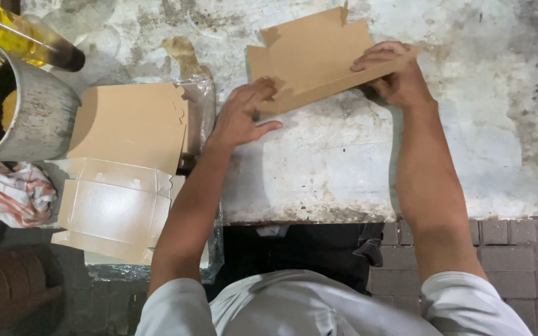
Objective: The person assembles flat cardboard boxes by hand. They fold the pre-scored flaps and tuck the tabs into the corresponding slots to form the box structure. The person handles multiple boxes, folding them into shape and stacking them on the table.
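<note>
A flat brown cardboard box blank (pixel 312 53) lies on a worn white metal table (pixel 356 162), with its near flap folded up. My left hand (pixel 244 115) pinches the left end of that flap. My right hand (pixel 393 71) grips the flap's right end, fingers curled over its edge. Both forearms reach up from the bottom of the view.
A stack of unfolded brown and white cardboard blanks (pixel 126 168) lies at left on clear plastic wrap (pixel 203 106). A large metal pot (pixel 20 106) and a bottle of yellow oil (pixel 26 37) stand at top left. A crumpled cloth (pixel 14 193) sits below. Brick paving (pixel 518 249) lies below the table.
</note>
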